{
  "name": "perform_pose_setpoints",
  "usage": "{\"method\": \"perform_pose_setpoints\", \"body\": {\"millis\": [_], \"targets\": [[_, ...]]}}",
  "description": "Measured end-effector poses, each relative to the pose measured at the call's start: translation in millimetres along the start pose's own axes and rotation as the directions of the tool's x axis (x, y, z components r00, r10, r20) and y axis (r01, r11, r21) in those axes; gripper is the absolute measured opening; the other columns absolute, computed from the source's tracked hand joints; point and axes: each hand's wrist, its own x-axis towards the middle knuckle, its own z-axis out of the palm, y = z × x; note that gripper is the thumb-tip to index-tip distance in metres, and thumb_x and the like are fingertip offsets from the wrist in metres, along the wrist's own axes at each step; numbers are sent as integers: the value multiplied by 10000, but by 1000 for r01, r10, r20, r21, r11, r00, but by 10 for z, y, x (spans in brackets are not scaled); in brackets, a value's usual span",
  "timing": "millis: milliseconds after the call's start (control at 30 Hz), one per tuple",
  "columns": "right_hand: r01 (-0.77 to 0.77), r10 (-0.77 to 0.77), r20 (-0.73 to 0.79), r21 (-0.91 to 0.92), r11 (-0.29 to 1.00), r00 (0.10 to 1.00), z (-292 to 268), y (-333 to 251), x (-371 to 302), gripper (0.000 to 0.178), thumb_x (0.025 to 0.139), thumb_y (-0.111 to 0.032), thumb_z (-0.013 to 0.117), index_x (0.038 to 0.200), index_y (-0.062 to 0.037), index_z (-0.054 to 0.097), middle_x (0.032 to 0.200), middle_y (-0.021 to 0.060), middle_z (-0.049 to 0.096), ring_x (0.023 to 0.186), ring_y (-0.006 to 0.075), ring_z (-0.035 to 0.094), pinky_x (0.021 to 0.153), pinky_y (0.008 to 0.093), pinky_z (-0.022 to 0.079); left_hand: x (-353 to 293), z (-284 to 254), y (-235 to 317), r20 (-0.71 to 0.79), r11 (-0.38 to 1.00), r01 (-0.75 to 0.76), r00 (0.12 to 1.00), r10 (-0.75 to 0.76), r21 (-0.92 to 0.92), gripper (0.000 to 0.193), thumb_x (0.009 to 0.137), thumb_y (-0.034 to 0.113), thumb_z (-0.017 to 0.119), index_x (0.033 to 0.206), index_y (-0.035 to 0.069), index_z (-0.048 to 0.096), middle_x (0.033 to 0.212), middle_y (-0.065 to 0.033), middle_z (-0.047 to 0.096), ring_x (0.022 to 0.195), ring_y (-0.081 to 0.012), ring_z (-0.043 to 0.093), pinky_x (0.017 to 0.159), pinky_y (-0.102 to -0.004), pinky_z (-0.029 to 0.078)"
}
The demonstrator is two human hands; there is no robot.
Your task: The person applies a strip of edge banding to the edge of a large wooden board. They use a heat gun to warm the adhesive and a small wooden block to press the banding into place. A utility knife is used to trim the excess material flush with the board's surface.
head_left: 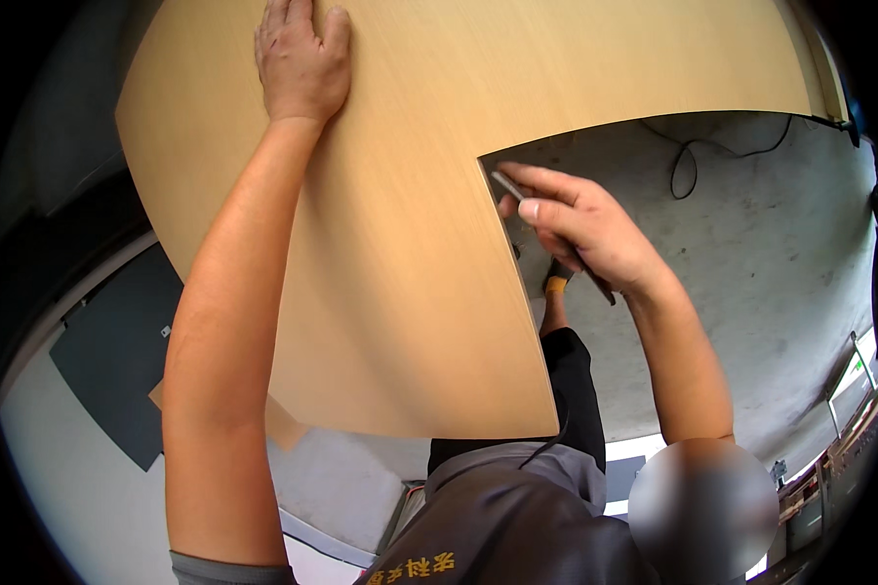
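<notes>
A large light wood-grain panel [400, 283] lies in front of me, with a rectangular corner cut out of its near right side. My left hand [304, 68] rests flat on the panel's far left part, fingers stretched out. By the inner corner of the cut-out, my right hand [585, 219] closes round a slim flat metal tool [595, 281]. The tool's pale tip points at the panel's cut edge, and its dark end sticks out below the palm. Whether the tip touches the edge I cannot tell.
Through the cut-out show the grey floor [741, 253], a black cable [686, 185] and my foot. A dark grey board [117, 351] lies at the left. Stacked materials [839, 468] stand at the lower right.
</notes>
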Motion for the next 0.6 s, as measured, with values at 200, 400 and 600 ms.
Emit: {"method": "perform_pose_setpoints", "body": {"millis": [200,400,600], "targets": [[-75,80,46,-112,991,996,48,-310,69,516,1020,-263,555,1464,-4,513,1150,32,676,519,35,432,413,193,336,-10,19,-26,-42,999,-33,999,33,1,575,988,312,525,1445,-37,492,1524,-253,450,1438,-390,389,1218,-457,275],[-152,169,67,-199,968,983,117,-519,88,501,1026,-275,571,1447,-5,538,995,-11,661,502,23,452,391,184,310,-7,-13,7,-40,1000,-10,999,10,-9,581,988,326,523,1444,-33,495,1524,-255,449,1432,-391,394,1216,-455,278],[-204,214,2,-290,935,977,200,-698,78,487,1018,-276,600,1418,0,567,801,-69,559,495,20,462,391,188,316,20,44,-25,-84,999,-32,996,30,-23,586,990,345,510,1437,-35,498,1525,-258,444,1429,-391,398,1214,-456,281]]}}
